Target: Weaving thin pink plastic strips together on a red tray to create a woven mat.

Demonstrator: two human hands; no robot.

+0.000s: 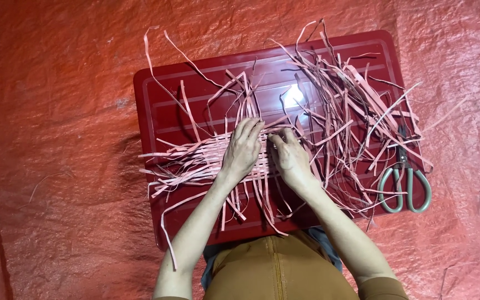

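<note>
— Start close in. What are the hands on?

— The left hand lies flat, fingers together and pressed down on a small woven patch of pink strips. The patch sits left of centre on the red board, which seems to rest over the person's lap. The right hand is just beside it, its fingers curled and pinched on the end of one strip at the patch's right edge.

— How would that stuff handle?

— Light and limp, I'd say. The strips are thin, flat and narrow, like cut plastic or paper ribbon; they bend and curl wherever nothing holds them. The weave looks loose enough to slide apart, so I'd keep a flat palm on it and take each strip near its free end, gently. A hard tug could tear or kink one.

— And the board?

— Rigid, glossy, with shallow moulded ridges and rounded corners. There's a bright glare spot near its middle, so it's probably slick under those strips.

— Farther out?

— To the right, a tangled heap of loose strips spills over the board's far right part. Scissors with grey-green handles lie at the right edge, blades pointing away and partly under the heap. Beneath everything is a crinkled red tarpaulin, coarse-woven by the look of it.
</note>
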